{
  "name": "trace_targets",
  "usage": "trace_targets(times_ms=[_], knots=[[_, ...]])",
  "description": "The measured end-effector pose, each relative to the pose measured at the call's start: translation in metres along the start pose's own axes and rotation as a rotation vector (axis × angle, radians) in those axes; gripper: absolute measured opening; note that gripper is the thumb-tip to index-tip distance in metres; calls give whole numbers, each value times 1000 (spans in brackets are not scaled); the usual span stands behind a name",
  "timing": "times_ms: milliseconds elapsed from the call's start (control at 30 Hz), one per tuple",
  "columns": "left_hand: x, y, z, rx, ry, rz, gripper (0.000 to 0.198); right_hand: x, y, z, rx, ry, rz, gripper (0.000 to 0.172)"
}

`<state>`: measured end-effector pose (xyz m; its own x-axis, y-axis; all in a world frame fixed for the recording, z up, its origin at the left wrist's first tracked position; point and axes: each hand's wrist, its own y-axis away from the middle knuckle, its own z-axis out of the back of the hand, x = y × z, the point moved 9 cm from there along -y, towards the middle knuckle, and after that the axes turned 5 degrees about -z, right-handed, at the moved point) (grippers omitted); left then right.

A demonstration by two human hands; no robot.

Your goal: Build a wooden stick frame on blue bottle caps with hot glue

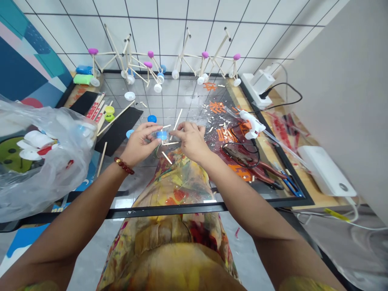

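My left hand (142, 139) has its thumb and fingers about a light-blue bottle cap (161, 135) on the glass tabletop. Short pale wooden stick pieces lie close to the cap, one stick piece (166, 157) just in front of it. Just right of the cap is my right hand (191, 139), its fingers curled and drawn together; what they hold, if anything, is too small to make out. A longer thin stick (178, 119) rests behind the right fingertips. A darker blue cap (152, 119) sits behind the left hand, and another light-blue cap (129, 133) beside it.
Several stick frames (130, 60) with caps stand along the tiled wall. A white glue gun (251, 124) and red-handled pliers (260, 171) lie at right, by a power strip (256, 91). At left are a plastic bag (69, 161), black card (119, 133) and yellow caps (109, 113).
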<state>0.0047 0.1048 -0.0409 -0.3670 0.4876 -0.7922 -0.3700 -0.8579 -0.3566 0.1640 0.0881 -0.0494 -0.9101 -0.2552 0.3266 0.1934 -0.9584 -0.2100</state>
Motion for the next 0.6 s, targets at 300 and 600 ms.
trace_targets(times_ms=[300, 600], knots=[[4, 3, 2, -19, -14, 126, 45, 0, 11, 12, -23, -85, -17, 35], [-1, 2, 5, -58, -39, 41, 40, 9, 13, 7, -35, -149, 76, 17]])
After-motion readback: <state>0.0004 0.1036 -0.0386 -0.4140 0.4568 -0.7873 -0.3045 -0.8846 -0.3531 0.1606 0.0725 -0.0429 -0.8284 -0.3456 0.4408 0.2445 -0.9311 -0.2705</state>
